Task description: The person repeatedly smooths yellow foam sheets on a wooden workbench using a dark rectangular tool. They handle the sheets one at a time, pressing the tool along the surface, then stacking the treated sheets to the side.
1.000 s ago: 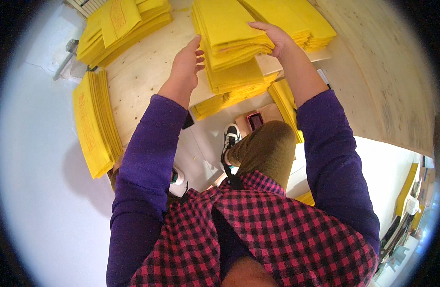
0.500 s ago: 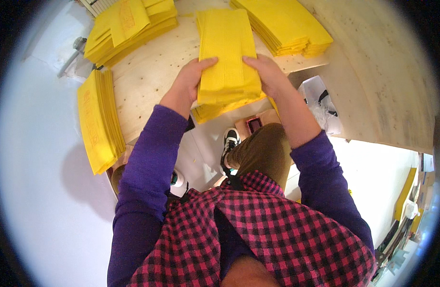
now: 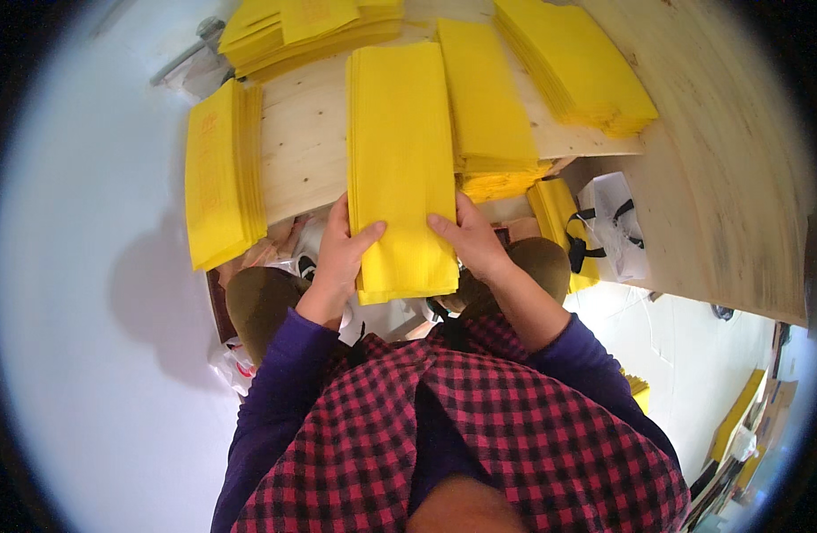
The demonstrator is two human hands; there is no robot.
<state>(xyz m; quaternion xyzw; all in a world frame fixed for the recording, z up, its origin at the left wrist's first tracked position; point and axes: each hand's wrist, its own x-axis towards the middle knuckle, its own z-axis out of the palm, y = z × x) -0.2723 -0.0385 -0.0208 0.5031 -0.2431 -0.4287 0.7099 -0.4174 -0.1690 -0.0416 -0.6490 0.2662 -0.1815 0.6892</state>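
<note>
A thick stack of long, folded yellow fabric pieces (image 3: 400,169) is between my two hands, close to the table's near edge. My left hand (image 3: 339,258) clasps its left side, thumb lying on top. On the right side my right hand (image 3: 475,238) grips it the same way, with its other fingers hidden under or behind the stack. Just to the right of the held stack lies another yellow fabric stack (image 3: 487,98) on the wooden table (image 3: 302,133).
More yellow stacks lie at the far right (image 3: 577,62), far left (image 3: 311,40) and left edge (image 3: 224,178) of the table. A tall wooden panel (image 3: 719,169) bounds the right. A white bag with black straps (image 3: 617,222) is below the table edge. My knees (image 3: 265,306) are under my hands.
The stack in my hands has come toward me, over the table's near edge. Another stack now shows to its right on the table. My view has shifted, and both hands keep their hold.
</note>
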